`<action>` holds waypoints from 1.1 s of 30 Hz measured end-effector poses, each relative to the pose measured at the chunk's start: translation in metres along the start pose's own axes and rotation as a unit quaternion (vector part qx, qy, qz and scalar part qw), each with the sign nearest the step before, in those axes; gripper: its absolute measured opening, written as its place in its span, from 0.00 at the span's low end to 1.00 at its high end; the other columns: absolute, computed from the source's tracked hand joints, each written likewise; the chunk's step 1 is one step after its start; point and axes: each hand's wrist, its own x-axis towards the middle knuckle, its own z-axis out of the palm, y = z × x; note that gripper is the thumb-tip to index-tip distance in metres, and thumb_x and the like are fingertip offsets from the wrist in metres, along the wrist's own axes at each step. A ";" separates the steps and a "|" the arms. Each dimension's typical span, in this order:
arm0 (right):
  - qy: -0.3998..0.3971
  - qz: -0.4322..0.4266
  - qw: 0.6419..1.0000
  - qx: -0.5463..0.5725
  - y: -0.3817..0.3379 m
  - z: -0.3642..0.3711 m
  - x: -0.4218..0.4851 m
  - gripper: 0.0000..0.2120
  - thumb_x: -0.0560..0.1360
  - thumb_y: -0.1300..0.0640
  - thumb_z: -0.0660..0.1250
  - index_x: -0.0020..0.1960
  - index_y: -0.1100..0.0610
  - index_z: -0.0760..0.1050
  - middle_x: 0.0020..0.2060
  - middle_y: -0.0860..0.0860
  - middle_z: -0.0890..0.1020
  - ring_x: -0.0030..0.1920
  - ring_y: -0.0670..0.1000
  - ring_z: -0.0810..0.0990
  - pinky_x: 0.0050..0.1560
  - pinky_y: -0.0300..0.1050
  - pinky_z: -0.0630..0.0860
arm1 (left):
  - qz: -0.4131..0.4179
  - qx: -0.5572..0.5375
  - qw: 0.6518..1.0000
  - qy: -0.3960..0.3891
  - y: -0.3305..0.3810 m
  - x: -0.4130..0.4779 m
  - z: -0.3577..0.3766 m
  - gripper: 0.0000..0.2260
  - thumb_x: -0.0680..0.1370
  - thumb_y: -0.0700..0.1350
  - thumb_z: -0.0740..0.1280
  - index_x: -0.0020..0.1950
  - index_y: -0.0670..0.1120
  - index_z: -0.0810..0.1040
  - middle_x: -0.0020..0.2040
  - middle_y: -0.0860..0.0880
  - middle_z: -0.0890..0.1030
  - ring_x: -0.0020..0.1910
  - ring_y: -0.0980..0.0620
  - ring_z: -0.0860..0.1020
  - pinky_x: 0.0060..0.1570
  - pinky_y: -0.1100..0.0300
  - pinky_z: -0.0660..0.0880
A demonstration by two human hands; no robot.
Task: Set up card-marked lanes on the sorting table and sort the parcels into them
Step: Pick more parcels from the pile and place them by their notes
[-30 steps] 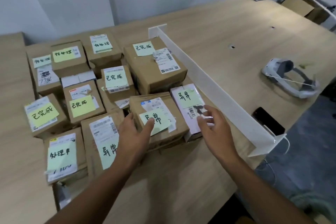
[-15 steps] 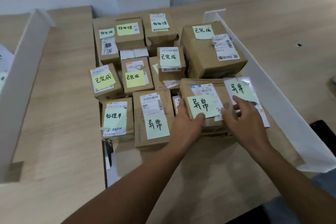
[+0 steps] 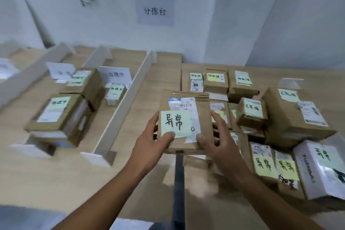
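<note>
While clear of the white divider (image 3: 121,110), both hands' grip on the lifted parcel (image 3: 184,123): left hand (image 3: 151,147), right hand (image 3: 214,144)

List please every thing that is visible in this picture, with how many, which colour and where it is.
held parcel: one, brown, green note, lifted at centre between both hands
unsorted parcels: a dozen or so, mostly brown, green or yellow notes, piled at right
white parcel: one, near right edge
sorted parcels: several, brown, in the left lanes
lane dividers: at least three, white, on the table at left
lane cards: two readable as cards, white, standing at the lanes' far end
wall sign: one, pale grey, on wall
table: light wood
left hand: grips the parcel's left edge
right hand: grips its right edge
</note>
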 end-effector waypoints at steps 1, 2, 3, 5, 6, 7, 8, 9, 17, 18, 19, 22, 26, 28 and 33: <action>-0.022 -0.015 1.000 0.011 -0.014 0.033 0.005 0.34 0.73 0.39 0.70 0.75 0.29 0.59 0.68 0.35 0.72 0.62 0.36 0.77 0.52 0.38 0.81 | -0.001 0.000 1.000 0.021 -0.003 -0.008 -0.035 0.32 0.70 0.58 0.68 0.74 0.71 0.64 0.60 0.67 0.81 0.58 0.63 0.81 0.55 0.61 0.78; -0.039 -0.027 0.999 0.023 -0.028 0.066 0.007 0.33 0.74 0.40 0.70 0.74 0.29 0.60 0.68 0.36 0.73 0.62 0.37 0.77 0.54 0.39 0.81 | -0.002 0.002 0.999 0.042 -0.006 -0.018 -0.071 0.32 0.71 0.58 0.68 0.74 0.71 0.65 0.61 0.67 0.81 0.59 0.62 0.80 0.58 0.56 0.78; -0.050 -0.042 0.997 0.028 -0.043 0.102 0.009 0.31 0.74 0.41 0.70 0.73 0.28 0.61 0.67 0.34 0.73 0.62 0.37 0.78 0.55 0.39 0.80 | -0.002 0.005 0.998 0.064 -0.009 -0.029 -0.108 0.31 0.71 0.58 0.68 0.73 0.71 0.65 0.60 0.68 0.81 0.59 0.62 0.80 0.60 0.54 0.77; -0.072 -0.078 0.994 0.021 -0.077 0.172 0.007 0.28 0.74 0.41 0.68 0.67 0.24 0.61 0.64 0.30 0.73 0.60 0.36 0.77 0.53 0.31 0.76 | -0.005 0.003 0.994 0.111 -0.016 -0.052 -0.180 0.30 0.71 0.58 0.69 0.71 0.73 0.67 0.58 0.70 0.81 0.57 0.64 0.81 0.60 0.55 0.77; -0.086 -0.092 0.992 0.024 -0.092 0.207 0.006 0.27 0.74 0.42 0.69 0.65 0.23 0.61 0.64 0.33 0.74 0.59 0.36 0.77 0.50 0.28 0.75 | -0.008 0.000 0.991 0.132 -0.021 -0.065 -0.215 0.30 0.71 0.58 0.69 0.72 0.73 0.66 0.58 0.71 0.81 0.56 0.65 0.81 0.59 0.57 0.77; -0.098 -0.102 0.989 0.028 -0.107 0.241 0.003 0.26 0.74 0.43 0.69 0.65 0.23 0.62 0.63 0.37 0.76 0.58 0.37 0.78 0.48 0.27 0.74 | -0.012 0.000 0.989 0.149 -0.025 -0.077 -0.249 0.31 0.70 0.59 0.69 0.72 0.74 0.65 0.57 0.71 0.81 0.54 0.65 0.81 0.57 0.58 0.77; -0.110 -0.111 0.987 0.030 -0.122 0.274 0.000 0.26 0.73 0.43 0.69 0.65 0.25 0.62 0.63 0.39 0.78 0.57 0.39 0.80 0.48 0.28 0.75 | -0.015 0.003 0.986 0.163 -0.030 -0.090 -0.281 0.31 0.70 0.59 0.69 0.72 0.74 0.65 0.56 0.70 0.82 0.53 0.65 0.82 0.55 0.60 0.78; -0.122 -0.118 0.985 0.034 -0.137 0.307 -0.003 0.27 0.73 0.43 0.69 0.66 0.26 0.63 0.61 0.38 0.79 0.56 0.40 0.81 0.49 0.31 0.76 | -0.015 0.005 0.984 0.178 -0.035 -0.103 -0.313 0.32 0.70 0.58 0.69 0.73 0.73 0.65 0.55 0.69 0.82 0.51 0.64 0.83 0.53 0.62 0.78; -0.205 -0.138 0.967 0.055 -0.223 0.518 -0.036 0.32 0.72 0.45 0.70 0.74 0.42 0.65 0.58 0.37 0.82 0.57 0.42 0.83 0.61 0.53 0.79 | -0.037 0.010 0.954 0.299 -0.080 -0.185 -0.507 0.31 0.71 0.57 0.68 0.73 0.71 0.66 0.57 0.62 0.84 0.46 0.59 0.85 0.56 0.52 0.80; -0.213 -0.140 0.965 0.055 -0.231 0.538 -0.038 0.32 0.72 0.44 0.70 0.74 0.43 0.64 0.59 0.38 0.82 0.57 0.43 0.82 0.61 0.53 0.79 | -0.039 0.014 0.951 0.307 -0.084 -0.190 -0.526 0.30 0.71 0.57 0.68 0.72 0.73 0.66 0.56 0.64 0.84 0.48 0.60 0.85 0.56 0.53 0.80; -0.220 -0.141 0.964 0.058 -0.237 0.557 -0.037 0.33 0.72 0.43 0.69 0.75 0.44 0.64 0.60 0.40 0.81 0.57 0.43 0.82 0.61 0.51 0.79 | -0.041 0.015 0.948 0.314 -0.089 -0.191 -0.543 0.30 0.70 0.58 0.68 0.71 0.73 0.66 0.57 0.65 0.84 0.50 0.59 0.84 0.56 0.53 0.79; -0.228 -0.137 0.962 0.064 -0.249 0.605 -0.025 0.33 0.69 0.34 0.67 0.73 0.38 0.64 0.61 0.41 0.79 0.56 0.41 0.80 0.54 0.37 0.78 | -0.046 0.000 0.943 0.328 -0.108 -0.184 -0.588 0.32 0.70 0.59 0.68 0.73 0.73 0.65 0.58 0.65 0.83 0.54 0.60 0.83 0.56 0.57 0.79; -0.229 -0.143 0.961 0.053 -0.253 0.661 0.008 0.27 0.71 0.34 0.67 0.68 0.23 0.61 0.60 0.38 0.78 0.57 0.40 0.78 0.48 0.31 0.76 | -0.053 -0.009 0.944 0.326 -0.131 -0.152 -0.637 0.27 0.70 0.58 0.68 0.62 0.83 0.64 0.54 0.70 0.82 0.50 0.64 0.83 0.40 0.70 0.77; -0.228 -0.135 0.963 0.044 -0.248 0.690 0.033 0.28 0.72 0.34 0.67 0.68 0.22 0.60 0.62 0.38 0.77 0.58 0.40 0.78 0.50 0.33 0.77 | -0.050 0.016 0.949 0.310 -0.140 -0.126 -0.664 0.26 0.71 0.58 0.67 0.61 0.83 0.64 0.54 0.73 0.81 0.51 0.65 0.82 0.41 0.69 0.76; -0.208 -0.085 0.974 0.042 -0.224 0.765 0.101 0.35 0.73 0.37 0.68 0.77 0.35 0.60 0.67 0.40 0.74 0.59 0.42 0.78 0.56 0.41 0.79 | -0.017 0.058 0.969 0.241 -0.172 -0.038 -0.731 0.22 0.79 0.45 0.67 0.70 0.62 0.72 0.59 0.62 0.83 0.58 0.60 0.82 0.49 0.59 0.81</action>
